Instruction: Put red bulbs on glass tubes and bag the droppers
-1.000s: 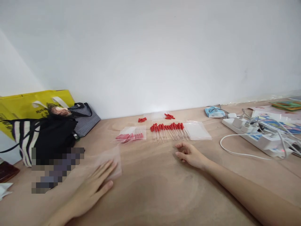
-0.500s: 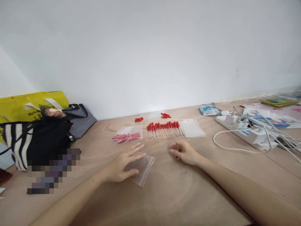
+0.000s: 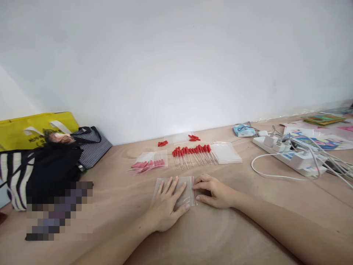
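Note:
A clear zip bag point(image 3: 187, 195) with a red-lined edge lies flat on the table. My left hand point(image 3: 167, 208) rests palm down on it, fingers spread. At the bag's red edge is my right hand point(image 3: 217, 193), fingers bent and thumb apart, nothing gripped between them. Beyond the hands lies a row of red-tipped thin sticks point(image 3: 193, 152). Left of the row, filled clear bags point(image 3: 149, 165) hold pinkish-red pieces; to its right lie flat clear bags point(image 3: 227, 152). Small red pieces sit farther back in a left pile point(image 3: 162, 143) and a right pile point(image 3: 194, 138).
A white power strip point(image 3: 289, 156) with plugs and tangled cables lies at the right, near a blue packet point(image 3: 244, 130) and printed sheets point(image 3: 317, 140). Black-and-white bags point(image 3: 55, 165) and a yellow bag point(image 3: 16, 134) stand at the left against the wall.
The clear bag has moved right and turned, its red edge now upright beside my right hand. My left hand has flattened onto it; my right hand has come down to its edge.

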{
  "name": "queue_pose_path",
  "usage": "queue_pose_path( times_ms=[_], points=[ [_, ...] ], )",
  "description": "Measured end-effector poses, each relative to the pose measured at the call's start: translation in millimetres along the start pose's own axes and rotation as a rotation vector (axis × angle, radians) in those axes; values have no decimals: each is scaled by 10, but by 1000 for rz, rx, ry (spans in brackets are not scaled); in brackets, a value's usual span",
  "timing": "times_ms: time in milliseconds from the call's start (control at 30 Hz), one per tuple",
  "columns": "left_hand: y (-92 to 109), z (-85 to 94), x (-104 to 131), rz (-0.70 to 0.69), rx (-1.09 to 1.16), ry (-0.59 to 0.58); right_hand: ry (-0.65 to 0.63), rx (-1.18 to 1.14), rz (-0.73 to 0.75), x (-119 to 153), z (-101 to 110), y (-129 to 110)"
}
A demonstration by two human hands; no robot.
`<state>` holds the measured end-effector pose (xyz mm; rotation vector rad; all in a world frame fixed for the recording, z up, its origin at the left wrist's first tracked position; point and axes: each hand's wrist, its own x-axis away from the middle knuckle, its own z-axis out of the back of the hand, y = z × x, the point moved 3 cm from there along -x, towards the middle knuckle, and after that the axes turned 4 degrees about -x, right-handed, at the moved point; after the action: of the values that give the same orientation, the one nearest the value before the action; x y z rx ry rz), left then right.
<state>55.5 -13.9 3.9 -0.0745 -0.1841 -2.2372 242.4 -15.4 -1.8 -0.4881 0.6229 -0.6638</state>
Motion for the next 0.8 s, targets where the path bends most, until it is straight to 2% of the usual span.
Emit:
queue_pose_path(
  times_ms=[200, 400, 567, 800],
  points=[
    [42, 15, -7, 32, 28, 1, 10, -31, -21, 23, 38, 96],
    [28, 2, -6, 21, 49, 9, -3, -30, 22, 14, 49, 77],
    [22, -2, -5, 13, 57, 24, -72, 33, 127, -6, 45, -7],
    [9, -40, -17, 13, 48, 27, -185, 45, 176, -22, -3, -99]
  ],
)
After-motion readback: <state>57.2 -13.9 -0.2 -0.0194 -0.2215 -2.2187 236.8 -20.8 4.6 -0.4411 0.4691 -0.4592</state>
